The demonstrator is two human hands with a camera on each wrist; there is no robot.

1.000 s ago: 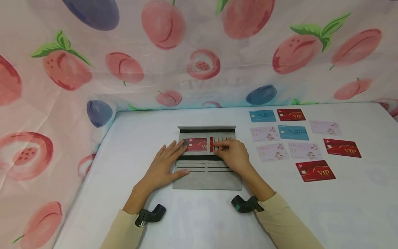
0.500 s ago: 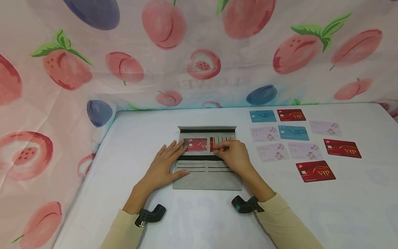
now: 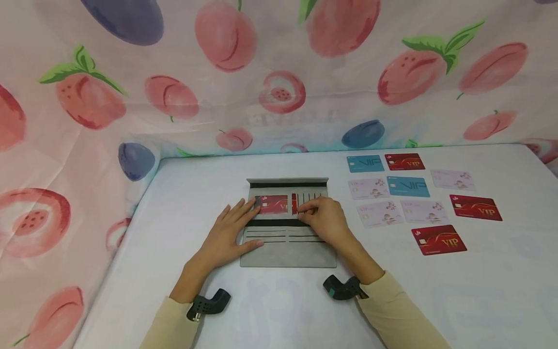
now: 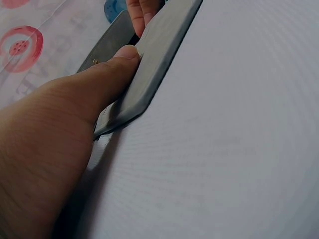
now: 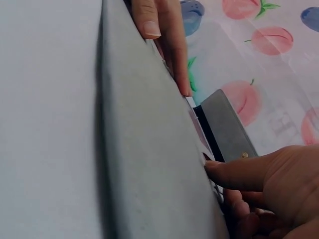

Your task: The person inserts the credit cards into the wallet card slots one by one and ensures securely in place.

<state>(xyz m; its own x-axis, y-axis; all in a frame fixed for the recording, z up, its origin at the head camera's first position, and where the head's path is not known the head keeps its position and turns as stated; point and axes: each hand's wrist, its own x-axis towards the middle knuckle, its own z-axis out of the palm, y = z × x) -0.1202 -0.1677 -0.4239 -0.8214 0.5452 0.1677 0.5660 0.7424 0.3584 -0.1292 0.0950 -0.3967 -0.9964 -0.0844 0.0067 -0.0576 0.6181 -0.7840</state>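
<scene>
A grey card wallet [image 3: 287, 254] lies unfolded on the white table, with rows of slots and a window on its inside. Through the window on the left half shows a red VIP card [image 3: 272, 204]. My left hand [image 3: 226, 232] rests on the wallet's left side with fingers spread, fingertips at that window and thumb on the lower panel. On the right half, the narrow end of another red card [image 3: 294, 203] shows. My right hand [image 3: 324, 218] pinches at this card with thumb and curled fingers, covering most of that side. In the right wrist view the thumb touches the slots' edge.
To the right lie several loose cards: blue VIP cards [image 3: 408, 186], pale pink cards [image 3: 380, 214] and red VIP cards [image 3: 439, 239]. A fruit-print cloth [image 3: 279, 58] hangs behind and along the left. The wallet's flap [image 5: 227, 124] stands raised at its far edge.
The head view has shifted slightly. Both hands keep their places on the wallet, and the right fingers stay at the red card with barely any movement.
</scene>
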